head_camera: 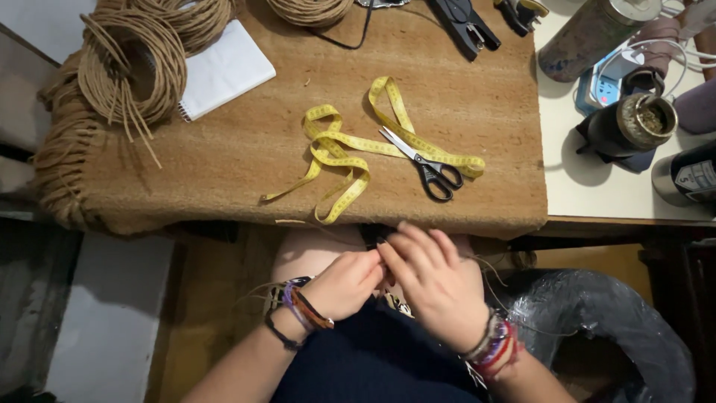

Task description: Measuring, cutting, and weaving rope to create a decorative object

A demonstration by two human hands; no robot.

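We see both hands meeting low in the view, just below the near edge of the tabletop (611, 195), over the person's lap. The left hand (344, 283) is curled, its fingertips pinched together against the right hand's; the right hand (435, 280) lies over it with fingers bent and pressing down at the same spot. Something small and dark sits between the fingertips, and thin strands of jute twine (492, 263) trail out beside the right hand, but we cannot tell exactly what the fingers grip. Both wrists carry stacks of coloured bracelets (302, 310).

Just above the hands hangs the edge of a brown woven mat (224, 149) spread across the tabletop. On the mat, nearest the hands, lies a yellow tape measure (332, 145) in loose loops, and a pair of black-handled scissors (421, 160) rests across it, blades shut and pointing up-left. Further off, at the mat's far left corner, are coils of jute cord (134, 67) with loose ends hanging, partly over a white spiral notepad (227, 67). A black tool (464, 26) lies at the mat's far edge.

To the right, on the bare pale surface, stand a dark cup filled with dry herb (634, 123), a patterned bottle (593, 33) and a power strip with white cables (608, 86). A black plastic bag (597, 328) sits on the floor at the person's right.
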